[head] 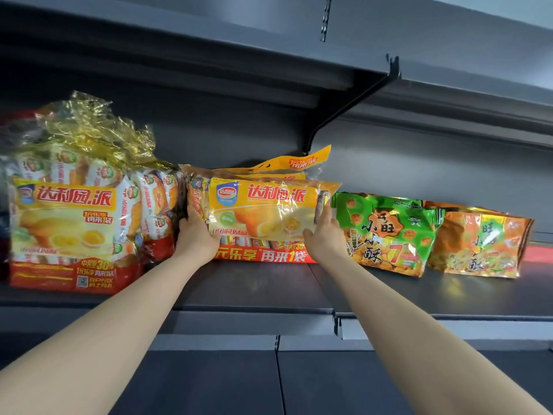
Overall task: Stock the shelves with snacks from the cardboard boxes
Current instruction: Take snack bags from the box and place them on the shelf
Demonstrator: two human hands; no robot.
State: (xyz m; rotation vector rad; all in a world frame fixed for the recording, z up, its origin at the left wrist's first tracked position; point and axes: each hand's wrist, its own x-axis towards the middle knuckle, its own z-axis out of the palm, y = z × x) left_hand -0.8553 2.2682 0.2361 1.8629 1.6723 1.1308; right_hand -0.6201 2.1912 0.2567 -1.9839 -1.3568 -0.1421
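Note:
A yellow pie-cake snack pack (263, 209) lies on top of another pack of the same kind on the dark grey shelf (257, 286). My left hand (196, 235) grips its left end, fingers curled round the edge. My right hand (324, 235) holds its right end, with the thumb up along the pack's side. Both arms reach up from below. No cardboard box is in view.
A large bag of the same pie cakes (74, 223) with a gold crinkled top stands at the left. A green snack bag (389, 235) and an orange one (478, 244) lie to the right. A shelf bracket (344, 115) and an upper shelf hang overhead.

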